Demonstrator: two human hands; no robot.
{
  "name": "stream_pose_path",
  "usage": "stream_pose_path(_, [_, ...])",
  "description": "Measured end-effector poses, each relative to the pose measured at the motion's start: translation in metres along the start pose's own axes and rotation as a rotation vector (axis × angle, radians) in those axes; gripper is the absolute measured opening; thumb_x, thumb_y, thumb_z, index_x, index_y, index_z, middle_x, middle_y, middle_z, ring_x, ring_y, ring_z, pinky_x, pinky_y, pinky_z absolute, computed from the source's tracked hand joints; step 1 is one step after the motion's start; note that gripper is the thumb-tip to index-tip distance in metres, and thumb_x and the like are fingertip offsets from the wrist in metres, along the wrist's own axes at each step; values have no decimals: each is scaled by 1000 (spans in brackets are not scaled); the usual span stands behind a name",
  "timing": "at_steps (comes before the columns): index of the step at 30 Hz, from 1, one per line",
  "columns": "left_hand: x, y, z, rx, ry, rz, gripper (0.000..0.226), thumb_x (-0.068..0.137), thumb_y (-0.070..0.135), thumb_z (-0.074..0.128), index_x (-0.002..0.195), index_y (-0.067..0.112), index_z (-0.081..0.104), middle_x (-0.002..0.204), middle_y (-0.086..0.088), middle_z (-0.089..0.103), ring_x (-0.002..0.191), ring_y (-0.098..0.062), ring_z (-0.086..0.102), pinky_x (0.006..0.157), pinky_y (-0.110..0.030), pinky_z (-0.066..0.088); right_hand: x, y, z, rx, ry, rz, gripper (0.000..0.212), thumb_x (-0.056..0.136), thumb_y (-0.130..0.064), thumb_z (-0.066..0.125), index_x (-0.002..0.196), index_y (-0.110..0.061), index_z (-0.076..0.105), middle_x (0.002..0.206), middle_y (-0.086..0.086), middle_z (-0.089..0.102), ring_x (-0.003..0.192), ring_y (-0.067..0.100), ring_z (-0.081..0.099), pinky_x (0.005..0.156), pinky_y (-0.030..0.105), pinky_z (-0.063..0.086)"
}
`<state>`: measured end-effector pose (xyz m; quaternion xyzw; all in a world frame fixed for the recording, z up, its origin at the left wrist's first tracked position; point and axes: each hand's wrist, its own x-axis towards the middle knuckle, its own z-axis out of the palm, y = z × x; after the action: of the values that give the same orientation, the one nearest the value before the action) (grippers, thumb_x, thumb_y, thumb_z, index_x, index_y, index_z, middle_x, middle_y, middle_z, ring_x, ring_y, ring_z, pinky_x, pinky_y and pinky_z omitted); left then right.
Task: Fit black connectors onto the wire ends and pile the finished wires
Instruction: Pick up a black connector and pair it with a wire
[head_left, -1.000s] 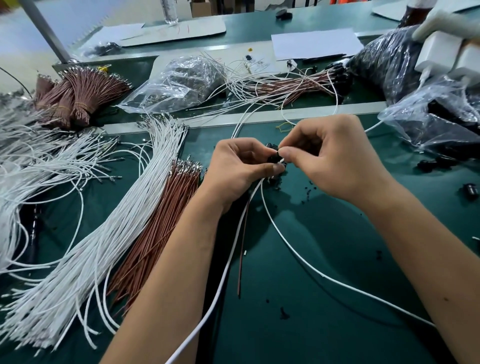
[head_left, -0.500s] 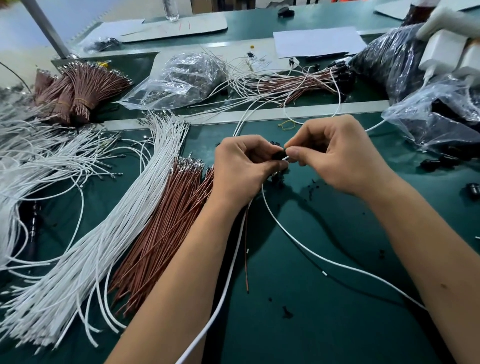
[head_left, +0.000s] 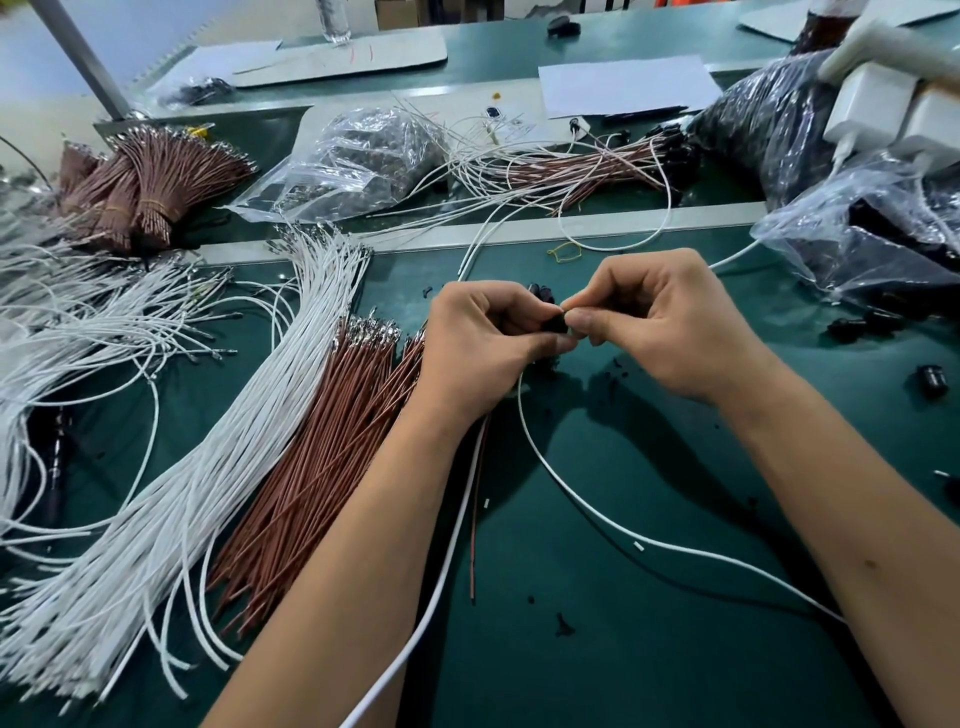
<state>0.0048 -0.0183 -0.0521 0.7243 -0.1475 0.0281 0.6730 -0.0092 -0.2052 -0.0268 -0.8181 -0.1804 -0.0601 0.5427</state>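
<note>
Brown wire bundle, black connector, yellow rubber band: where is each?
brown wire bundle (head_left: 311, 483): head view, mid-length of the strands.
black connector (head_left: 557, 325): head view, body between fingertips.
yellow rubber band (head_left: 565, 253): head view, loop's edge.

Two bare forearms, no sleeves in view, left hand (head_left: 483, 348), right hand (head_left: 670, 322), short nails

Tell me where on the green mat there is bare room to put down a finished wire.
Bare green mat lies between the two forearms, crossed only by a looping white wire and black crumbs. Another patch lies beyond the right hand, before the metal strip. Crowded: the white wire bundle and brown wire bundle leftward, plastic bags rightward.
</note>
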Motion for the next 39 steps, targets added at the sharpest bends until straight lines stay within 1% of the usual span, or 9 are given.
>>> stream_pose_path(5, [2, 1, 1, -70, 39, -78, 23, 68, -11, 86, 77, 6, 74, 77, -14, 77, 69, -23, 73, 71, -34, 61, 2, 1, 3, 106, 77, 54, 2, 89, -7, 79, 90, -5, 80, 74, 7, 76, 64, 10, 63, 66, 22, 52])
stream_pose_path(9, [3, 2, 2, -99, 48, -104, 20, 70, -9, 85, 79, 6, 76, 79, -12, 77, 70, -21, 74, 68, -26, 58, 6, -1, 2, 194, 140, 138, 6, 90, -11, 78, 85, -9, 79, 69, 5, 74, 58, 12, 62, 59, 23, 51])
stream_pose_path(16, [2, 3, 4, -155, 126, -147, 20, 70, -9, 85, 85, -10, 73, 81, -22, 75, 74, -32, 72, 75, -39, 62, 14, -6, 8, 170, 128, 160, 11, 90, -9, 77, 80, -6, 75, 65, 5, 72, 56, 13, 58, 59, 24, 50])
stream_pose_path(21, [0, 3, 3, -193, 146, -156, 20, 70, -8, 85, 86, -12, 73, 82, -25, 75, 85, -52, 70, 82, -56, 59, 16, -5, 11, 155, 113, 151, 14, 90, -9, 78, 80, 0, 72, 67, 13, 69, 55, 12, 58, 58, 24, 51])
stream_pose_path(27, [-1, 3, 2, -190, 136, -141, 17, 68, -7, 87, 76, 3, 76, 76, -18, 76, 73, -31, 72, 79, -47, 61, 14, -5, 14, 125, 114, 125, 16, 91, -8, 77, 78, 0, 70, 69, 24, 67, 55, 14, 56, 59, 26, 49])
stream_pose_path(31, [-1, 2, 2, -200, 133, -130, 18, 67, -5, 88, 73, 7, 76, 76, -18, 76, 71, -29, 71, 72, -37, 60, 15, -6, 15, 89, 107, 106, 16, 90, -9, 78, 78, -2, 71, 72, 26, 69, 57, 16, 57, 60, 29, 50])
stream_pose_path(35, [-1, 1, 1, -187, 129, -121, 18, 67, -4, 89, 73, 7, 76, 77, -19, 76, 72, -30, 72, 73, -37, 60, 10, -5, 19, 83, 144, 101, 16, 91, -10, 77, 77, -6, 72, 66, 12, 70, 58, 12, 59, 60, 26, 51])
stream_pose_path(37, [-1, 2, 1, -175, 123, -118, 18, 66, -2, 89, 71, 11, 77, 77, -17, 76, 71, -28, 73, 74, -38, 61, 9, -4, 19, 50, 164, 98, 18, 91, -12, 77, 75, -10, 72, 65, 6, 71, 59, 14, 60, 60, 34, 54])
stream_pose_path(39, [-2, 1, 1, -165, 126, -115, 18, 66, -2, 89, 70, 11, 77, 77, -17, 76, 70, -26, 73, 73, -37, 61, 9, -4, 20, 10, 166, 99, 18, 91, -15, 77, 74, -12, 72, 69, 11, 72, 62, 29, 62, 66, 47, 58])
